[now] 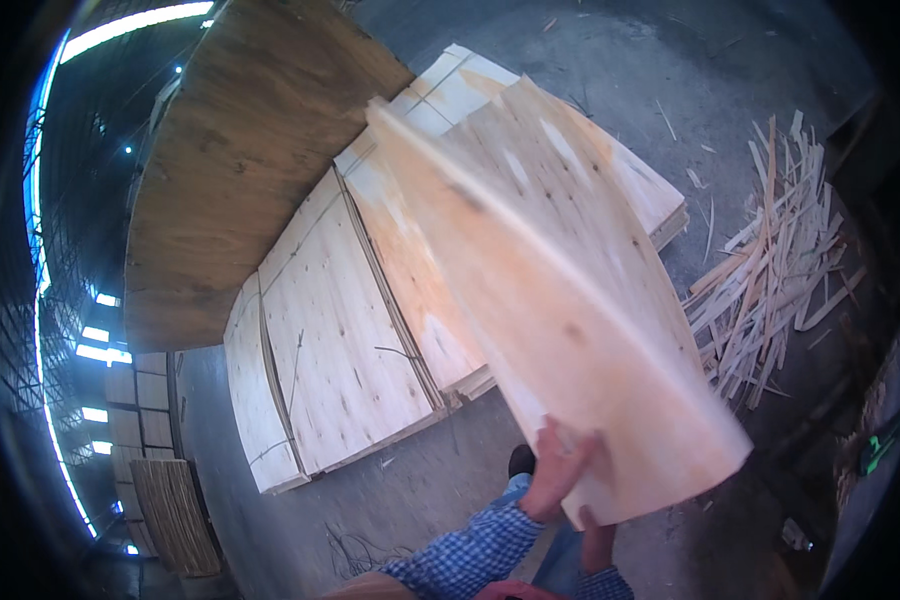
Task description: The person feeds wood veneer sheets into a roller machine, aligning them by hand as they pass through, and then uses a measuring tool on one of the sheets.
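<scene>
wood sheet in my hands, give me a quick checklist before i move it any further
1. Left hand on the wood sheet: ok, touching near its close end.
2. Right hand at the sheet's near edge: ok.
3. Firm grip: cannot tell, fingers partly hidden.
4. Sheet flat: not ok, it bows.
5. Far end free of the brown board: cannot tell.
6. Loose strips away from the shoe: ok, heaped off right.

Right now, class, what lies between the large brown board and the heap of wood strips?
In the head view: stacked pale sheets, a curved sheet and some floor.
</scene>
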Available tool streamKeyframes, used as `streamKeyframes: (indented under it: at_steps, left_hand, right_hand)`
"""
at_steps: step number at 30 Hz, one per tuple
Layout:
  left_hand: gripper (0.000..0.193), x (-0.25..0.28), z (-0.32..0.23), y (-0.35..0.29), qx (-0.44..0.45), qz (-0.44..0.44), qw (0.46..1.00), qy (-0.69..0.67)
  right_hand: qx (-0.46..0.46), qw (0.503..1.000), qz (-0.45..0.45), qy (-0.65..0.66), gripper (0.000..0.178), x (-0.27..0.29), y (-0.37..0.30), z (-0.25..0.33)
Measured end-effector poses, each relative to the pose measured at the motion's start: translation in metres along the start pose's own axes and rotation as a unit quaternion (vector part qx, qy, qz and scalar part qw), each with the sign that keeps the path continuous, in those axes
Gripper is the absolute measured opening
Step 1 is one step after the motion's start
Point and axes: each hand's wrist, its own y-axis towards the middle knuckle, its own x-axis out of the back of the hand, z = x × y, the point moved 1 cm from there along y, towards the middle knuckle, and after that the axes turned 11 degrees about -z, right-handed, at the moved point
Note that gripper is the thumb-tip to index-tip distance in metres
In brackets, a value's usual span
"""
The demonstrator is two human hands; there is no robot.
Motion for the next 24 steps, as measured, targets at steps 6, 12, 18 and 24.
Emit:
streamKeyframes:
  at_steps: [6, 12, 18, 24]
  left_hand:
    - [0.077, 0.001, 0.036, 0.014, -0.148, 0.026, 0.985, 0.083]
    - [0.083, 0.063, 0.080, 0.017, 0.334, 0.168, 0.916, -0.142]
    - [0.087, 0.139, 0.131, -0.019, 0.444, 0.275, 0.823, -0.223]
    - [0.054, 0.142, 0.168, -0.002, 0.129, 0.420, 0.868, -0.233]
  right_hand:
    - [-0.126, 0.939, -0.093, 0.306, 0.050, -0.001, -0.004, 0.056]
    - [-0.158, 0.928, -0.111, 0.320, 0.051, -0.016, -0.085, 0.072]
    - [-0.092, 0.938, -0.190, 0.274, 0.058, 0.000, -0.223, 0.062]
    - [-0.457, 0.826, -0.331, 0.011, 0.057, 0.086, -0.497, 0.061]
